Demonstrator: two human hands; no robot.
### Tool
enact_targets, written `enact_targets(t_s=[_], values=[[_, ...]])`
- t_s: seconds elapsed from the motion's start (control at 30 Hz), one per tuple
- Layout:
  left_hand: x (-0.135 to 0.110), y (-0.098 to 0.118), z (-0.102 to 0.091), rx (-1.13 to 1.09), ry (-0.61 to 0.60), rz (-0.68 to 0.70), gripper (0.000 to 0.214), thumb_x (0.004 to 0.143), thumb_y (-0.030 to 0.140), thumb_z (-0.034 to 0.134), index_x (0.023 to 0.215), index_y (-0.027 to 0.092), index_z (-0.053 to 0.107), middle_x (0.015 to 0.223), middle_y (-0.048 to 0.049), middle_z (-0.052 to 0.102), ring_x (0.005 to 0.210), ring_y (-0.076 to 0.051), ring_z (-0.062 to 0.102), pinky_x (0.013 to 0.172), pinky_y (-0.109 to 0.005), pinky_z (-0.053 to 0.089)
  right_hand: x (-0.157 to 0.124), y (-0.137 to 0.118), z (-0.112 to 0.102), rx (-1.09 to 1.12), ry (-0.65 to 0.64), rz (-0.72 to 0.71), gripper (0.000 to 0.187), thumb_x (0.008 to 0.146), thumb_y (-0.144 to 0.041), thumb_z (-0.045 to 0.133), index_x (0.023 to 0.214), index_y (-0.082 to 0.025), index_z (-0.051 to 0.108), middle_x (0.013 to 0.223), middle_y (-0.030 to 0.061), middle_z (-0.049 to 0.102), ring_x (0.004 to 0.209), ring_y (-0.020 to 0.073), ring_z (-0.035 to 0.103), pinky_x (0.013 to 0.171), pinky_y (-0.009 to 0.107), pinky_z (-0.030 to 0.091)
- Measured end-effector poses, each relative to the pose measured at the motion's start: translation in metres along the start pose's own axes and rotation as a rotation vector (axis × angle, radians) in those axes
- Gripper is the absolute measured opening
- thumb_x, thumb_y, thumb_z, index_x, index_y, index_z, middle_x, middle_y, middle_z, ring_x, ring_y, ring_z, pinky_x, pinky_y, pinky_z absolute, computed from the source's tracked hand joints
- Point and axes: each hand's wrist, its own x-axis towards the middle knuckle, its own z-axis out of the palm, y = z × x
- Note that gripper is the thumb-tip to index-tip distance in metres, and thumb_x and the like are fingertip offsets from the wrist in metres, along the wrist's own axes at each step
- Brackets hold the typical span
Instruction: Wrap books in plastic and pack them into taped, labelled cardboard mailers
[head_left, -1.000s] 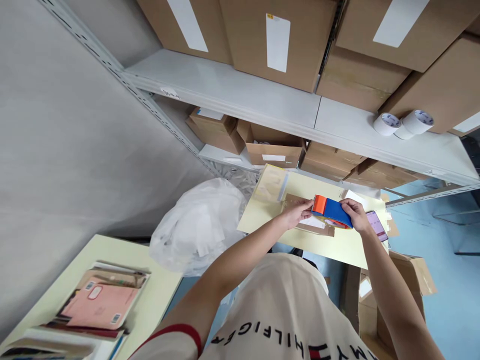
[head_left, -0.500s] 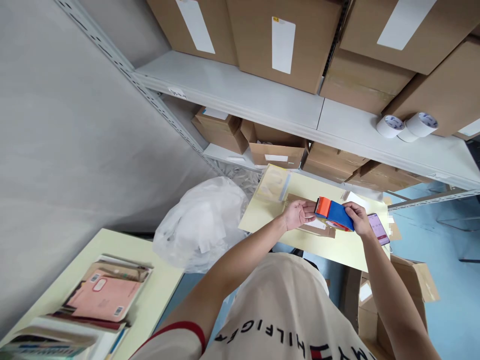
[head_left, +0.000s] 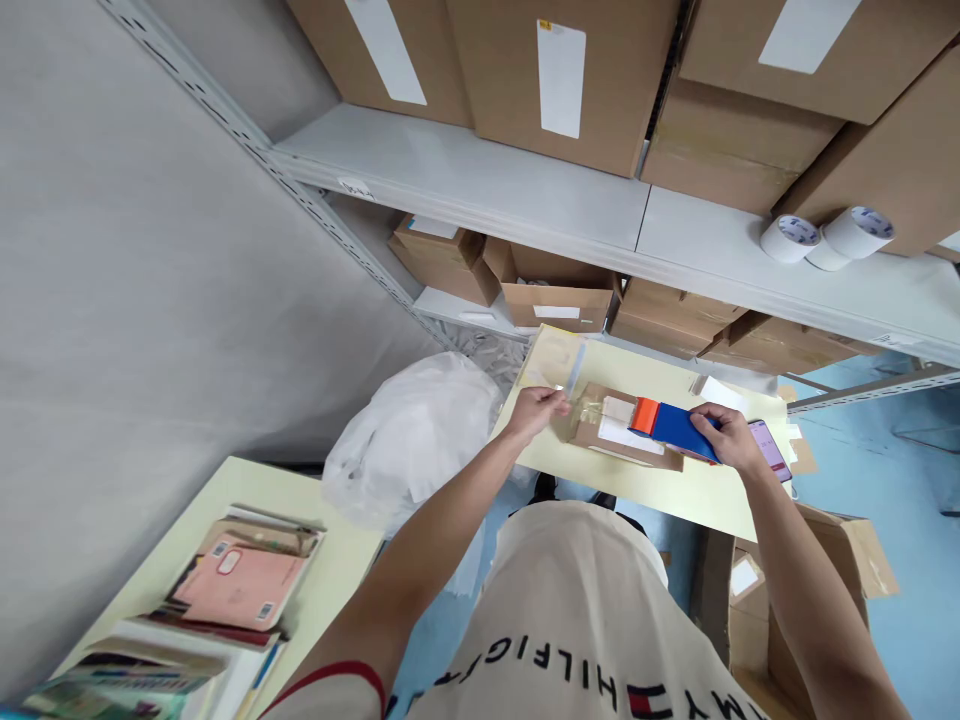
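Observation:
My right hand point(head_left: 724, 435) grips a blue and orange tape dispenser point(head_left: 679, 430) by its right end. The dispenser's orange end is over a flat cardboard parcel point(head_left: 619, 430) bearing a white label. To the left of the parcel, my left hand point(head_left: 544, 410) is closed in a pinch. A small pale glint shows at its fingertips, which looks like the end of clear tape. Between hand and dispenser the strip itself is hard to see. Shiny tape point(head_left: 590, 408) shows at the parcel's left end.
The parcel lies on a pale yellow table point(head_left: 652, 490) with a phone point(head_left: 770, 450) and white slips point(head_left: 720, 393). A white plastic bag point(head_left: 412, 430) is left of it. Shelves point(head_left: 487, 165) with cartons rise behind, carrying tape rolls point(head_left: 791, 238). Books point(head_left: 240, 580) lie at lower left.
My left hand has moved left, away from the dispenser, and its fingers have closed from spread to a pinch. The dispenser has shifted slightly right, uncovering more of the parcel.

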Motion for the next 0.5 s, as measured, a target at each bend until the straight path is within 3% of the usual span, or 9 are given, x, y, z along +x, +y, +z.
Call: enact_targets(t_s=[0.1, 0.27, 0.37, 0.5], values=[[0.007, -0.009, -0.015, 0.108, 0.057, 0.052, 0.022, 0.084, 0.025, 0.060, 0.064, 0.018, 0.065, 0.064, -0.0029, 0.069, 0.066, -0.016, 0.063, 0.073, -0.028, 0.047, 0.001, -0.001, 0.001, -0.027, -0.008, 0.011, 0.037, 0.080, -0.056, 0.060, 0.075, -0.020, 0.071, 0.071, 0.0043, 0.072, 0.062, 0.0194, 0.063, 0.057, 0.029, 0.050], [0.010, -0.029, -0.002, 0.243, 0.031, 0.123, 0.023, 0.082, 0.023, 0.060, 0.060, 0.020, 0.065, 0.066, -0.0019, 0.070, 0.066, -0.016, 0.061, 0.073, -0.026, 0.045, 0.004, -0.005, 0.007, -0.031, -0.017, 0.009, 0.037, 0.079, -0.055, 0.060, 0.074, -0.020, 0.071, 0.072, 0.0049, 0.072, 0.065, 0.0203, 0.065, 0.060, 0.030, 0.051], [0.006, -0.048, 0.014, 0.343, 0.052, 0.184, 0.022, 0.086, 0.026, 0.054, 0.071, 0.021, 0.070, 0.077, -0.0036, 0.073, 0.075, -0.018, 0.065, 0.079, -0.028, 0.048, 0.004, -0.008, 0.011, -0.015, -0.022, 0.006, 0.036, 0.079, -0.054, 0.060, 0.075, -0.020, 0.072, 0.073, 0.0050, 0.073, 0.066, 0.0209, 0.065, 0.061, 0.030, 0.052], [0.005, -0.074, 0.029, 0.419, 0.122, 0.200, 0.029, 0.091, 0.032, 0.048, 0.104, 0.019, 0.071, 0.108, -0.0097, 0.074, 0.110, -0.025, 0.064, 0.097, -0.037, 0.046, 0.003, -0.010, 0.015, -0.001, -0.024, 0.016, 0.036, 0.079, -0.054, 0.061, 0.075, -0.020, 0.072, 0.075, 0.0054, 0.073, 0.068, 0.0214, 0.066, 0.063, 0.031, 0.052]])
